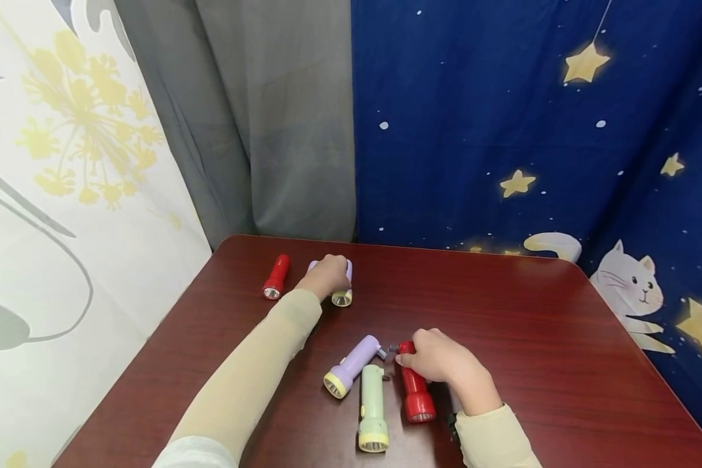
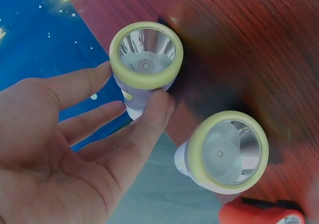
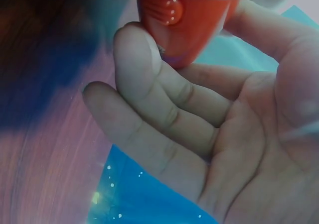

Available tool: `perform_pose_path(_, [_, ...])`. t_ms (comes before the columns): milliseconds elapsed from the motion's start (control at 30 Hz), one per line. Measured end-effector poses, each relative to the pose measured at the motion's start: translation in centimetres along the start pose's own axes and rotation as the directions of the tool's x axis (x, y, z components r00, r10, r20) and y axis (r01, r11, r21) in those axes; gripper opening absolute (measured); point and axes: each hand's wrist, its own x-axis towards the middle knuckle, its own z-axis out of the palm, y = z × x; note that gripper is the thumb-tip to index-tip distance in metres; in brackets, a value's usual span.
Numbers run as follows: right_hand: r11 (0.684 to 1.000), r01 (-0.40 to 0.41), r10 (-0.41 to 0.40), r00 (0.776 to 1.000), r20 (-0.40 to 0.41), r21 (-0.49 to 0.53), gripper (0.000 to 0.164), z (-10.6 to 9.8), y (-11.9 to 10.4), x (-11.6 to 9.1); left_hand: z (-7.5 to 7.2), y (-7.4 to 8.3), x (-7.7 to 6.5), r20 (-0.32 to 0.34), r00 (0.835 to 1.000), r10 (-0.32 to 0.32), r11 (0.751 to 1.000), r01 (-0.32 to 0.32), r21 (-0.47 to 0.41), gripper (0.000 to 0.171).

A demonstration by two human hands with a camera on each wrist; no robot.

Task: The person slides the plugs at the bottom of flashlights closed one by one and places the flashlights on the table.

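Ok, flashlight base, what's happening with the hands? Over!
Left hand holding a purple flashlight. Right hand gripping a red flashlight. Close by: second purple flashlight beside the first, green flashlight beside the red.

The left hand (image 1: 329,273) and the right hand (image 1: 441,357) are bare. The left sleeve (image 1: 242,377) and the right sleeve (image 1: 496,441) are both of plain, pale beige colour; whitish cloth (image 1: 195,454) meets the former, a small black piece (image 1: 452,427) the latter
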Motion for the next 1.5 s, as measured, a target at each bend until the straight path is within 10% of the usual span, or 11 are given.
perform_pose_path(733, [0.998, 0.064, -0.061, 0.995, -0.078, 0.027, 0.036, -0.5, 0.1, 0.1, 0.0, 0.2, -0.6, -0.056, 0.997, 0.055, 0.998, -0.055, 0.003, 0.013])
perform_pose_path(1133, [0.993, 0.112, -0.107, 0.982, -0.158, 0.023, 0.049, -1.0, 0.2, 0.7, -1.3, 4.5, -8.3, -0.102, 0.985, 0.137, 0.980, -0.150, -0.133, 0.051])
perform_pose_path(1333, [0.989, 0.133, -0.116, 0.966, -0.231, 0.059, 0.049, -1.1, 0.0, 0.7, -0.7, 5.7, -13.0, -0.133, 0.969, 0.207, 0.926, -0.238, -0.293, 0.052])
perform_pose_path(1500, [0.985, 0.161, -0.133, 0.943, -0.306, 0.069, 0.038, -1.4, -0.3, 0.5, 0.2, 6.0, -16.9, -0.172, 0.966, 0.192, 0.792, -0.256, -0.554, 0.048])
